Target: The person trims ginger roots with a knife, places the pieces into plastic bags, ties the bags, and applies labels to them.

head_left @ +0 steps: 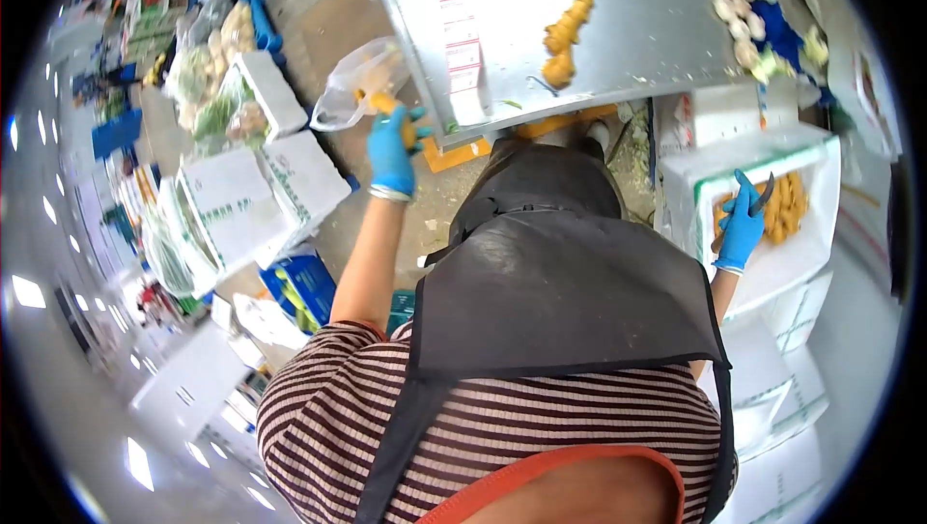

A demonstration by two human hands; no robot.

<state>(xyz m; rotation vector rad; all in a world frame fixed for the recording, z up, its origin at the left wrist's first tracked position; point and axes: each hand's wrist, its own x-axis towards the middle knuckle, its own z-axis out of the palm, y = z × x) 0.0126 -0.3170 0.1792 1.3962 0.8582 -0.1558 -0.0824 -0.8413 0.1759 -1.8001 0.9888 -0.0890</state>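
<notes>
My left hand (pixel 391 152), in a blue glove, is closed around a piece of ginger (pixel 384 102) beside the metal table's left edge. Just past it hangs a clear plastic bag (pixel 357 80) with yellowish pieces showing inside. On the right, my gloved right hand (pixel 741 226) grips a knife (pixel 766 193) with a short, dark, curved blade. That hand is over a white foam box (pixel 819 225) holding a heap of ginger (pixel 787 210). One knobbly ginger root (pixel 565 39) lies on the metal table (pixel 637 31).
A strip of printed labels (pixel 462 31) runs along the table's left side. Garlic bulbs (pixel 739 7) lie at the upper right. White foam boxes (pixel 232 196) and bagged vegetables (pixel 217 80) crowd the left floor. More foam boxes (pixel 772 369) are stacked at the lower right.
</notes>
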